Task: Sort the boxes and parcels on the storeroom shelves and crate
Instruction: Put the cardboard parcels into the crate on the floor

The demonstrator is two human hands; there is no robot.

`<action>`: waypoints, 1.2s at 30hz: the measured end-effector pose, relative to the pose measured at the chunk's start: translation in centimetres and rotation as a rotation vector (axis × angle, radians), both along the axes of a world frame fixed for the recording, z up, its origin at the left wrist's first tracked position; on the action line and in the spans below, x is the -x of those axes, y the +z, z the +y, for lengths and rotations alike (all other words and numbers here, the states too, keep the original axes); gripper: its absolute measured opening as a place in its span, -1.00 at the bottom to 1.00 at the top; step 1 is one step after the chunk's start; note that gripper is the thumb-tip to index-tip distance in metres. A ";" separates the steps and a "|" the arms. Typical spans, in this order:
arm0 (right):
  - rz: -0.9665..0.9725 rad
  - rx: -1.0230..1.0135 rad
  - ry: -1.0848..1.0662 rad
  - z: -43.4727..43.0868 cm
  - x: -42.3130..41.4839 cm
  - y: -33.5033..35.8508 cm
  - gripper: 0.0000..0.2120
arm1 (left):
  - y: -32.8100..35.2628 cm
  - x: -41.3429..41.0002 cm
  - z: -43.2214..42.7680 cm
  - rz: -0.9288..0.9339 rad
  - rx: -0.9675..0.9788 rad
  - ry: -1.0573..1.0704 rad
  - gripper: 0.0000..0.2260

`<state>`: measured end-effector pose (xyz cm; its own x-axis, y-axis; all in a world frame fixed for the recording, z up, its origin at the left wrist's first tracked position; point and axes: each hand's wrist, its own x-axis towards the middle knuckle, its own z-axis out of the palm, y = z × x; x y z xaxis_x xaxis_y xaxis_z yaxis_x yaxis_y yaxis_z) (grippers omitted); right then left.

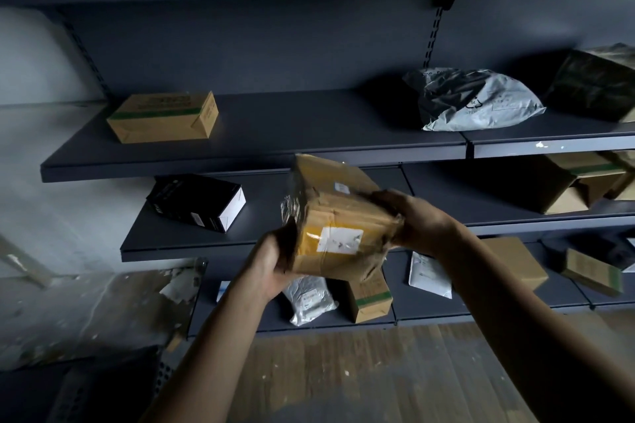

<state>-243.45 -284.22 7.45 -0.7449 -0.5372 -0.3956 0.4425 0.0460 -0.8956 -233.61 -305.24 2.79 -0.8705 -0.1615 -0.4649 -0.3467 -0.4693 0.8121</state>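
Parcel: brown taped box (338,223) with a white label, tilted in the air in front of the shelving, touching no shelf.
Left hand (271,261): at the parcel's lower left corner, fingers curled under it, grasping.
Right hand (412,220): at the parcel's right end, fingers (383,199) wrapped over the crumpled wrapping, grasping too.
Up and left of the parcel: striped carton (165,117), alone on its stretch of shelf.
Up and right of the parcel: grey poly bag (474,103).
Left of the parcel: black box (197,201), on the shelf just behind it.
Below the parcel: white mailer (311,295) and green-taped carton (369,295), side by side on the bottom shelf.
Step, as I judge it: I am turning the parcel to choose its place, likely among the cartons.
Doing it well: I carry the weight from beneath with my left hand, since the loose wrap under my right could slip. I level the parcel, then set it flat beside its neighbours, not on them, before letting go.
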 end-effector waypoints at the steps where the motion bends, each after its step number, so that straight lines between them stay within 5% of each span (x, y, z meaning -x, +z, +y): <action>1: 0.033 0.017 0.003 0.1 0.0 -0.2 -0.78 | -0.2 0.1 -0.3 -0.010 0.036 0.002 -0.79; 10: 0.263 -0.051 0.069 0.4 0.4 -1.4 -0.62 | -0.6 0.2 -0.4 -0.067 0.152 0.002 -0.65; 16: 0.288 0.001 0.092 0.3 0.5 -1.8 -0.49 | 0.3 0.0 -0.5 -0.068 0.192 -0.109 -0.21; 18: 0.297 0.027 0.067 0.1 0.5 -1.8 -0.54 | 0.5 0.0 -0.4 -0.036 0.224 -0.092 -0.28; 22: 0.264 0.003 -0.006 0.1 1.0 -1.8 -0.53 | 0.9 0.3 -0.6 0.091 0.370 -0.107 -0.70; 27: 0.290 0.041 -0.088 0.0 1.4 -1.8 -0.19 | 2.6 0.9 -0.7 0.243 0.530 -0.257 -0.58; 32: 0.330 0.067 -0.143 0.8 1.5 -1.7 -0.46 | 4.4 2.1 -1.3 0.270 0.584 -0.370 -0.63; 36: 0.340 0.091 -0.346 0.2 1.2 -1.5 -0.57 | 5.8 3.6 -1.5 0.223 0.681 -0.227 -0.48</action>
